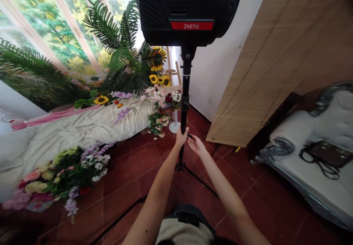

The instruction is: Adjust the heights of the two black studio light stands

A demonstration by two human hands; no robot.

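A black studio light [190, 9] with a red ZHEYU label tops a black stand [185, 90], whose legs spread over the floor. My left hand [181, 137] is wrapped round the stand's pole, below the middle joint. Just right of the pole, my right hand [195, 144] has its fingertips at a small black knob [189, 136], thumb and index finger closed on it.
Left, a cream cloth [121, 121] drapes a long surface with flowers [46, 175] before it. Palm fronds [121, 42] rise behind. At right are a bamboo blind [242, 75] and a pale sofa [295, 131] bearing a brown bag [329, 153]. Stand legs cross the red tiles.
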